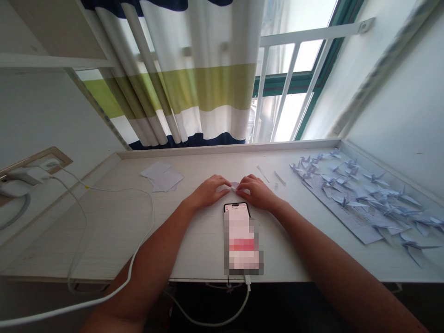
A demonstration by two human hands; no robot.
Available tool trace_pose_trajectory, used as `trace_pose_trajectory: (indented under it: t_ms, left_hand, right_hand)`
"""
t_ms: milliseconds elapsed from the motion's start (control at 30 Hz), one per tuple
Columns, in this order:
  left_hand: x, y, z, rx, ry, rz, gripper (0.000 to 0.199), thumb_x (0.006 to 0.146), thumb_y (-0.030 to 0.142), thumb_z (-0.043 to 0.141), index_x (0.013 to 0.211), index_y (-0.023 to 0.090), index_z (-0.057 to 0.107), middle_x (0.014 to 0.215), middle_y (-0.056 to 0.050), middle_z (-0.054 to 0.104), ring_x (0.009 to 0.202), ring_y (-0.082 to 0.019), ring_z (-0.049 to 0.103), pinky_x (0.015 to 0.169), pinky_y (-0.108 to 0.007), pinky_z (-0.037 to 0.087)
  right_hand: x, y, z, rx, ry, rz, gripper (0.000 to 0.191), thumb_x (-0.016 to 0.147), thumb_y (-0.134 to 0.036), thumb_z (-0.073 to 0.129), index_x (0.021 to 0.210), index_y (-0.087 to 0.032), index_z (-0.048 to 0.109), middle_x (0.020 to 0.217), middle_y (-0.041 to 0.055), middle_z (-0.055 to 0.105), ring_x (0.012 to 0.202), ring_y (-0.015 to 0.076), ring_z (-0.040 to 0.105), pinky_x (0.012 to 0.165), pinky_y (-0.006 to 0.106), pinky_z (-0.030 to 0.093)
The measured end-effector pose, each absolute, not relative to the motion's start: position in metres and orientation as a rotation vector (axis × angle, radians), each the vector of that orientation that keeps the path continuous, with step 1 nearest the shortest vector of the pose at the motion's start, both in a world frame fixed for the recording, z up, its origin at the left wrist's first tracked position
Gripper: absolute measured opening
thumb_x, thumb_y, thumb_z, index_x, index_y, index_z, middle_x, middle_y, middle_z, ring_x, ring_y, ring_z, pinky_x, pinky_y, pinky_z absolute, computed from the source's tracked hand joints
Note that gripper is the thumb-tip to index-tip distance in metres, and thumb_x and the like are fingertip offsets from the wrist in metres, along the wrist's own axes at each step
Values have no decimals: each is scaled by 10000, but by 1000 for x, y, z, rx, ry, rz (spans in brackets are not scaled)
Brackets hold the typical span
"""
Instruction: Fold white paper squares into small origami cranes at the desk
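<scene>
Between my two hands lies a small folded piece of white paper (234, 185) on the desk, mostly covered by the fingers. My left hand (212, 190) pinches its left side, thumb and fingertips close together. From the other side, my right hand (255, 190) has its fingers closed on the paper's right part. Just below the hands a phone (239, 238) lies screen up, its picture partly blurred out. A few thin paper strips (262, 174) rest beyond my right hand.
Several folded paper cranes (347, 202) stand at the right, some on a printed sheet (360, 231). Loose paper squares (162, 177) lie at the left. A white cable (152, 208) crosses the desk and my left forearm. A raised ledge (208, 149) borders the back.
</scene>
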State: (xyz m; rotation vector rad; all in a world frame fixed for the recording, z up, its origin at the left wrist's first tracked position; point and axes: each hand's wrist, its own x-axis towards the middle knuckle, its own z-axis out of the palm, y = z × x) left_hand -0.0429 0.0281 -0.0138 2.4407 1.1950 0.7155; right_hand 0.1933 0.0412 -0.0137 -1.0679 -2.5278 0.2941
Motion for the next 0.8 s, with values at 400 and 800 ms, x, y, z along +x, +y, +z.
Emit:
trace_pose_trajectory:
  t_ms: [400,800]
  left_hand:
    - [-35,32,-26,2427,1163,626,235,979,392,553,1076,285,739,1223,-59,652,1192,-242,538,1098,-456,407]
    - [-36,33,-22,2327,1169,636,196,931,385,617,948,266,772,1203,-77,653,1203,-260,546,1119,-469,420]
  right_hand:
    - [195,46,-18,-1007,-2503,367,154,956,-242,606,962,-216,757,1042,89,715,1056,265,575,936,415,438]
    - [194,40,-6,-968,-2673,238,212,982,-205,553,949,-223,762,1057,78,760,1099,275,581,934,414,409]
